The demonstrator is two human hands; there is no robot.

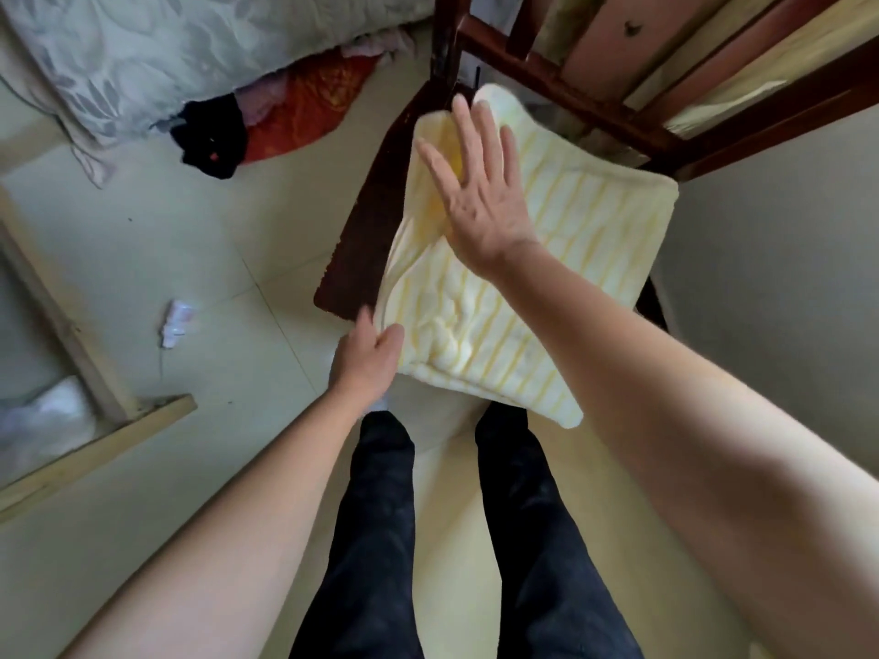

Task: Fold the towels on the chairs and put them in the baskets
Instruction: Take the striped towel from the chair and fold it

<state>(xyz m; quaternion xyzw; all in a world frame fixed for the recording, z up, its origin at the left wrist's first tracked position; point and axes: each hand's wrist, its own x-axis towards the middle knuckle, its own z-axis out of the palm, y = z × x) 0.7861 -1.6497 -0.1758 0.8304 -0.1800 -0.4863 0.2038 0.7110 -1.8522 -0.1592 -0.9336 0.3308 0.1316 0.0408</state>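
Frame (71,325): a pale wooden frame stood on the floor at far left, white cloth behind it.
Bedding (157,49): grey patterned cover lay at upper left, with black and red clothes (247,130) heaped at its edge.
Scrap (175,323): a small crumpled white piece lay on the tiled floor (200,259).
Left hand (366,361): its grip pinched the towel's near left corner between thumb and fingers.
Chair (366,230): dark wooden seat, bare along its left edge; the backrest rails ran to upper right.
Towel (547,297): cream with yellow stripes, folded, lay on the chair seat, its near corner hanging over the front edge.
Right hand (480,197): grip wide, fingers spread, palm down over the towel's far left part; contact could not be told.
Legs (380,539): dark trousers, standing just before the chair.
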